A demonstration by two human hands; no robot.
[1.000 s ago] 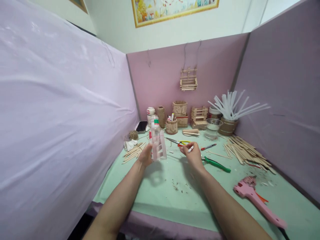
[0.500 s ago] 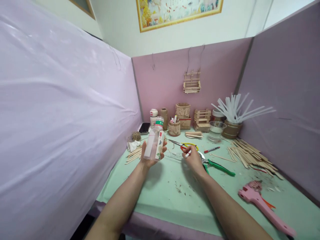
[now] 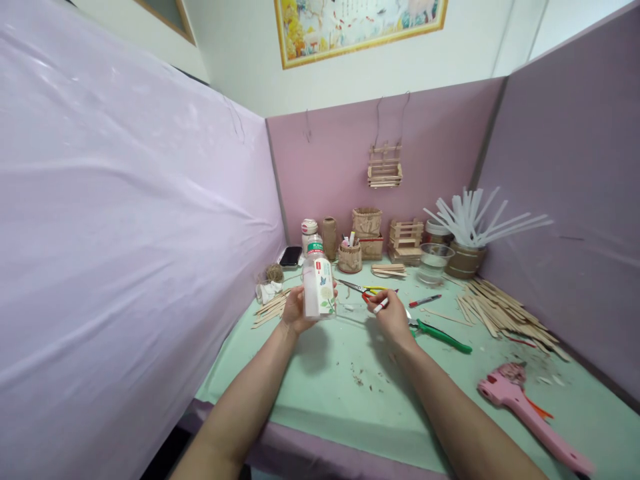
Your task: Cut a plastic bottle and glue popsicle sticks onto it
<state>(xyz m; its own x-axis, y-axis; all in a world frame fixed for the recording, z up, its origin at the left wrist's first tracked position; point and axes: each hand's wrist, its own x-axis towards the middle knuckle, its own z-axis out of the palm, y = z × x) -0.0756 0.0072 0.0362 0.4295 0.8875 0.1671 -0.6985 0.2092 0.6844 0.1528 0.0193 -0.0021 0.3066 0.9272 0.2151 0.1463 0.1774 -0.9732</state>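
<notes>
We hold the clear plastic bottle with a green-banded neck (image 3: 319, 283) above the desk (image 3: 320, 387), gripped in our left hand (image 3: 299, 310). Our right hand (image 3: 388, 316) grips the white marker (image 3: 381, 305). Green-handled metal pliers (image 3: 443, 335) lie to its right.

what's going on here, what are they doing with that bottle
The person's left hand holds up a clear plastic bottle with its printed label in view. The right hand holds a white marker that is apart from the bottle. Scissors and green-handled pliers lie near the right hand, and a pink glue gun rests further right on the green-covered table.
</notes>
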